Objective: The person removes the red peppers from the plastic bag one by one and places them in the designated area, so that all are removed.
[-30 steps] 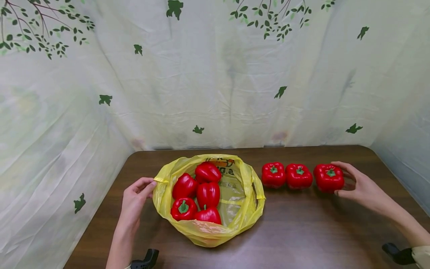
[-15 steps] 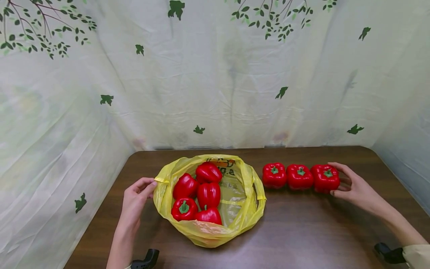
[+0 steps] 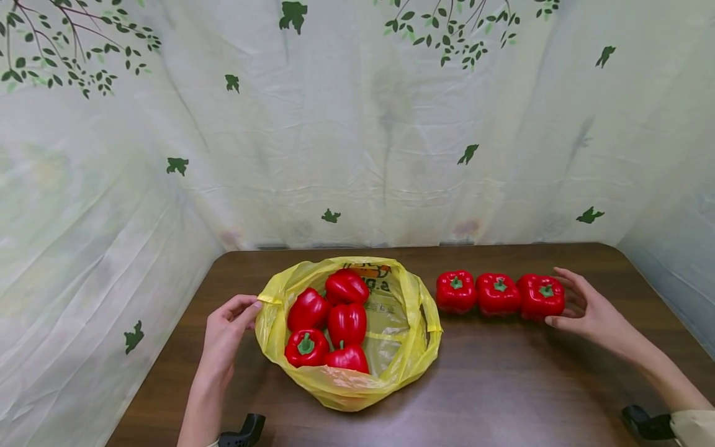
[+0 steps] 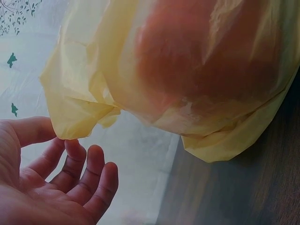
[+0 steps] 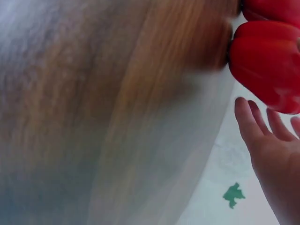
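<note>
- Left hand (image 3: 224, 329) pinched the bag (image 3: 349, 394)!
- Right hand (image 3: 596, 311), fingers loose, hung beside the end pepper (image 3: 540, 305)!
- Two peppers (image 3: 498, 301) stood between that and the bag!
- Sheet (image 3: 357, 155) rose behind!

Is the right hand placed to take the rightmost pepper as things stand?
Probably yes: the right hand is beside the rightmost pepper, with nothing visible in the way on that side. The middle pepper, close on the other side, may limit the grip.

Dark lettering (image 3: 377, 284) inside the yellow bag (image 3: 346, 394), perhaps mirrored, too small to read surely, finer print (image 3: 382, 308) below, illegible
</note>
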`<action>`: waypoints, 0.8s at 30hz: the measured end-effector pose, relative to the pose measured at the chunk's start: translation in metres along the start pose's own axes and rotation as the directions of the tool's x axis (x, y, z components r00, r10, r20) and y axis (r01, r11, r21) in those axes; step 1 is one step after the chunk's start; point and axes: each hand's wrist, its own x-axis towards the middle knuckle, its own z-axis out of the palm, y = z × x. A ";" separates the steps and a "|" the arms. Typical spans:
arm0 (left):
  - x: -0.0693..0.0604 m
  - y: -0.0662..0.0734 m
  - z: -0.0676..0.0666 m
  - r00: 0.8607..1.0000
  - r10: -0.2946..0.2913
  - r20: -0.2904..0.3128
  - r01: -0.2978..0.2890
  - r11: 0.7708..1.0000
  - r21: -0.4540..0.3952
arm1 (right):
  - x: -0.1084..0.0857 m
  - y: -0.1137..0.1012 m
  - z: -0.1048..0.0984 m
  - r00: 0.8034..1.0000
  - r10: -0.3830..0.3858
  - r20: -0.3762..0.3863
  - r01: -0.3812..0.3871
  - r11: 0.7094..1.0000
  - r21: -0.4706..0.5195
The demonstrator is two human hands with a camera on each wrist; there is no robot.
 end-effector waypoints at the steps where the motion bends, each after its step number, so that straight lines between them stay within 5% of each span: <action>1: 0.000 0.000 0.000 1.000 0.000 0.001 0.000 1.000 0.000 | 0.000 -0.002 0.000 1.000 -0.002 -0.015 0.002 1.000 -0.012; 15: 0.001 -0.001 0.001 1.000 -0.005 -0.009 0.006 1.000 0.004 | -0.009 -0.046 0.008 0.983 -0.073 -0.168 0.044 0.984 -0.173; 24: 0.001 0.000 0.000 1.000 -0.008 -0.005 0.008 1.000 0.009 | -0.010 -0.081 0.030 0.955 -0.244 -0.171 0.200 0.951 -0.237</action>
